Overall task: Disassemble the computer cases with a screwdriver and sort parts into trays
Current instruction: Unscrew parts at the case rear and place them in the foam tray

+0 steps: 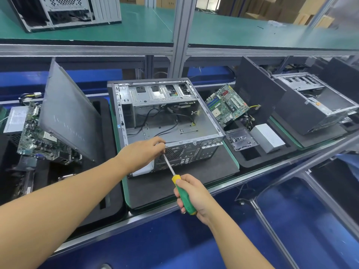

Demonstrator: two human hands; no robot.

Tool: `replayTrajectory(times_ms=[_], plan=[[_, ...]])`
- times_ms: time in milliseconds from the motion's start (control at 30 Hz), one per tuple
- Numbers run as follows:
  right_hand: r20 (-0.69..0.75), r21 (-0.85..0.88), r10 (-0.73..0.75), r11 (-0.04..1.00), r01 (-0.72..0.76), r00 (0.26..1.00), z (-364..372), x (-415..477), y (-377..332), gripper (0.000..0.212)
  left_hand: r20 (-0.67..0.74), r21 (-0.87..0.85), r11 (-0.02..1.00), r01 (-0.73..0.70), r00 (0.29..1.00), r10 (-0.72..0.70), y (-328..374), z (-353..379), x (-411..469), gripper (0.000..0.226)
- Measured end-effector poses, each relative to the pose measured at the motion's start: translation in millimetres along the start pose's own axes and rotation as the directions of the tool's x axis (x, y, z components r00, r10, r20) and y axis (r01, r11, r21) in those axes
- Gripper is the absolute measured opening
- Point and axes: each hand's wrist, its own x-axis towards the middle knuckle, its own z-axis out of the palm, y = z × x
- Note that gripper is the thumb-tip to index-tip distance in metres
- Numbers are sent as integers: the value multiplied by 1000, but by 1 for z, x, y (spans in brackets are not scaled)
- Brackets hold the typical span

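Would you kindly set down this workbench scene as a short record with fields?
case: open grey metal computer case, side cover off, resting on a dark foam mat
tool: green-and-yellow-handled screwdriver, tip at the case's rear top edge
hands: right hand grips the handle; left hand pinches the shaft near its tip
right of case: green motherboard propped at a slant; clear plastic tray holding screws; grey power supply box
left of case: dark grey side panel, leaning

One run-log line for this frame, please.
phase: unscrewing | right hand: grips screwdriver handle | left hand: at shaft tip, computer case rear
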Motion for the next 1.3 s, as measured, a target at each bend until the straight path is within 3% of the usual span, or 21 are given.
replayTrajectory(times_ms=[200,300,467,667,1033,1233,1300], plan=[[0,26,-11,1000,11,1000,-11,0,-2,24,-6,31,999,36,999,-36,9,-1,5,20],[3,46,-19,999,19,1000,-14,0,-2,23,74,-108,973,202,978,-195,9,-4,7,19],[-17,91,-18,996,19,1000,-18,1,-1,22,171,-382,816,433,901,-398,14,-15,21,15],[-28,91,-51,994,53,998,-29,-1,-12,16,199,-510,678,529,839,-506,23,-26,38,20],[-50,106,-89,990,94,995,-56,-4,-32,17,256,-559,573,599,782,-568,40,-29,66,24],[-68,189,-127,972,138,990,-67,17,-51,12,141,-680,568,463,843,-519,53,-35,91,10],[-87,265,-141,951,159,986,-68,29,-60,18,97,-765,510,394,853,-513,57,-39,106,6]])
